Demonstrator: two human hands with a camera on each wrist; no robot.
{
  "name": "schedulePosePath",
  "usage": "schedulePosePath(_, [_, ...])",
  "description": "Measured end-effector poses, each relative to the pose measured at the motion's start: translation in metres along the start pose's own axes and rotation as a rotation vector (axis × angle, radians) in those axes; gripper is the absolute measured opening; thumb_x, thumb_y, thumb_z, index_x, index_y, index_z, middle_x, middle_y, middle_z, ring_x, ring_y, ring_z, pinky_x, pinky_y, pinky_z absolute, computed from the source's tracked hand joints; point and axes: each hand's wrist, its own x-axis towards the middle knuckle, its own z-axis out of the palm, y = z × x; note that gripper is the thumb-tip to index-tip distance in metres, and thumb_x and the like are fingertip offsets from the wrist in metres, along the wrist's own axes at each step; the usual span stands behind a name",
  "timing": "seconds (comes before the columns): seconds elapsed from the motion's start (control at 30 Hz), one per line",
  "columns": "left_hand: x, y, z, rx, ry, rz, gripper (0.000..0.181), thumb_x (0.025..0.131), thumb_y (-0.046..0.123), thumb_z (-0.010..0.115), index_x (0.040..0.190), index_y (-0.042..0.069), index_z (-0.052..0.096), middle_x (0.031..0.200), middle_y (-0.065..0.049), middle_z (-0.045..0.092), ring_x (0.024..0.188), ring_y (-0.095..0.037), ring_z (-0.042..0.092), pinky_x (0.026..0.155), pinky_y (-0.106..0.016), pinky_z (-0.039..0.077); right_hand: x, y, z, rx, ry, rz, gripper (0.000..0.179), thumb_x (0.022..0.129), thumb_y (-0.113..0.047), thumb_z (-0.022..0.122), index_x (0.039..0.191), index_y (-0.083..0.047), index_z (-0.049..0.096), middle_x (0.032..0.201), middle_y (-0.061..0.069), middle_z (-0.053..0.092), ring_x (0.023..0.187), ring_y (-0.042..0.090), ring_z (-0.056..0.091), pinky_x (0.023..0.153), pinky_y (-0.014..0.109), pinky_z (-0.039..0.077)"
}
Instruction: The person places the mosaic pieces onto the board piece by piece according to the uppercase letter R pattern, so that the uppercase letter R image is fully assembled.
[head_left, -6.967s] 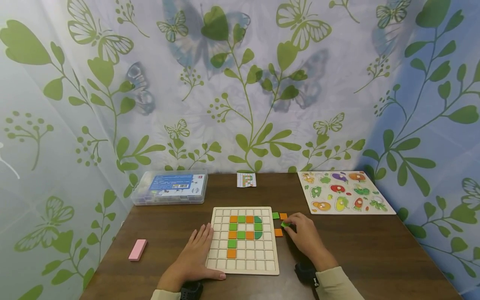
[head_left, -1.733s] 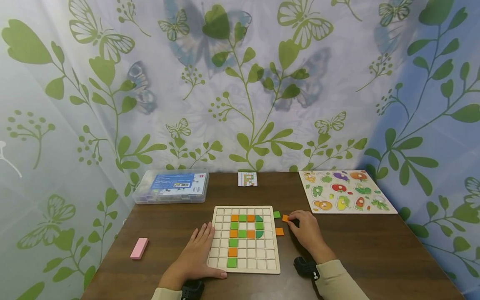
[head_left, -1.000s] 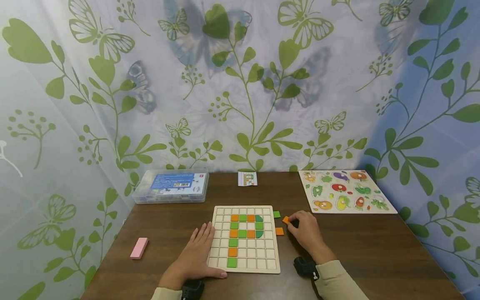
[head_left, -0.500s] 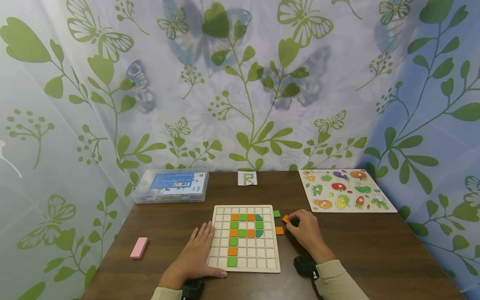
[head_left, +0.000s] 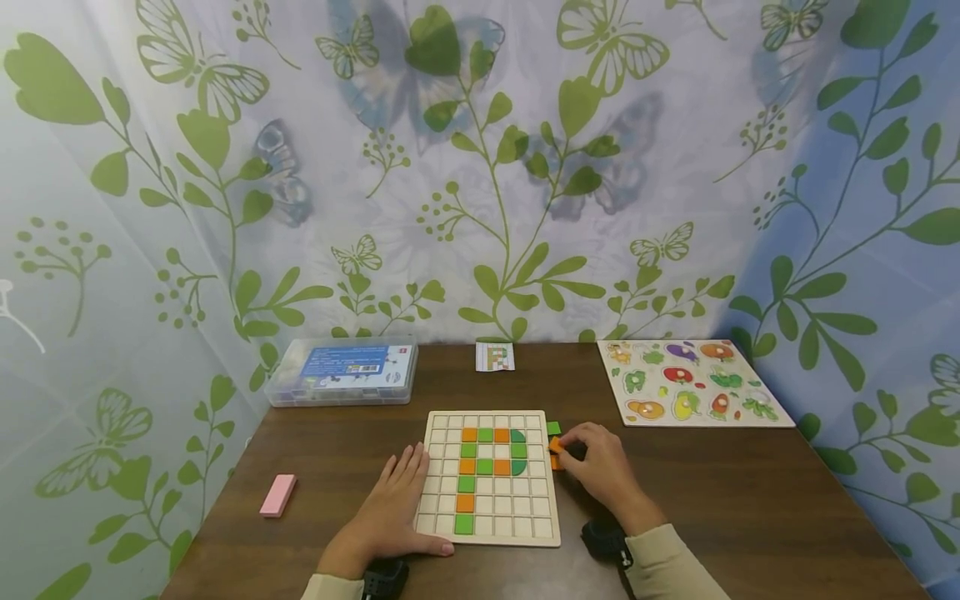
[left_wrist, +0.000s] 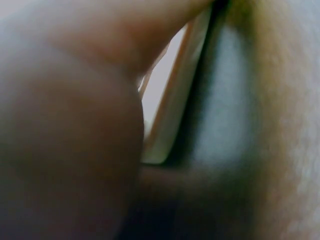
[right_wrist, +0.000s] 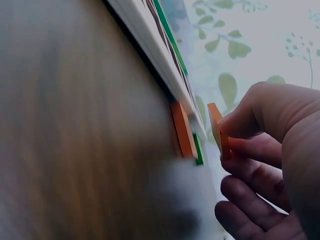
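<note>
A pale wooden grid board [head_left: 521, 525] lies on the table, with orange, green and teal tiles set into a P shape. My left hand [head_left: 390, 512] rests along its left edge, fingers straight, thumb by the near edge. Just right of the board, my right hand [head_left: 603, 462] pinches an orange square tile [right_wrist: 219, 131] between thumb and fingers, lifted off the table. Another orange tile [right_wrist: 183, 130] lies against the board's right edge, partly covered by the held tile in the head view. Beyond it is a loose green tile [head_left: 553, 428]. The left wrist view is mostly blurred skin.
At the back left stands a clear plastic case [head_left: 341, 372]. A small printed card [head_left: 495, 357] lies at the back middle. A vegetable puzzle board [head_left: 693, 383] is at the back right. A pink block [head_left: 278, 496] lies left of my left hand. Patterned cloth hangs behind the table [head_left: 750, 500].
A green tile now fills the bottom of the P's stem. My right hand has picked up an orange tile and moved left with it toward the board. The left hand stays put.
</note>
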Motion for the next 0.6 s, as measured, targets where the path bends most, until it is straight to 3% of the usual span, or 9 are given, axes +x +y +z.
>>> schedulePosePath(0.4, [-0.002,0.004,-0.006,-0.024,-0.012,0.0,0.143,0.072,0.091,0.068,0.162,-0.011,0.023,0.169,-0.028,0.019,0.156,-0.044,0.014,0.122,-0.063,0.013,-0.003,-0.022,0.013,0.056,-0.065,-0.089,0.016,0.082,-0.004,0.089,0.09,-0.015,0.08,0.099,-0.007,0.069,0.092,0.017,0.064,0.078,0.038,0.059])
schedulePosePath(0.6, [-0.002,0.002,-0.003,-0.006,-0.004,0.003,0.143,0.072,0.092,0.066,0.163,-0.01,0.023,0.169,-0.027,0.02,0.156,-0.043,0.014,0.122,-0.062,0.013,-0.003,-0.031,0.019,0.077,-0.136,-0.115,0.014,0.083,-0.006,0.088,0.091,-0.014,0.08,0.096,-0.008,0.068,0.079,0.017,0.056,0.064,0.028,0.05])
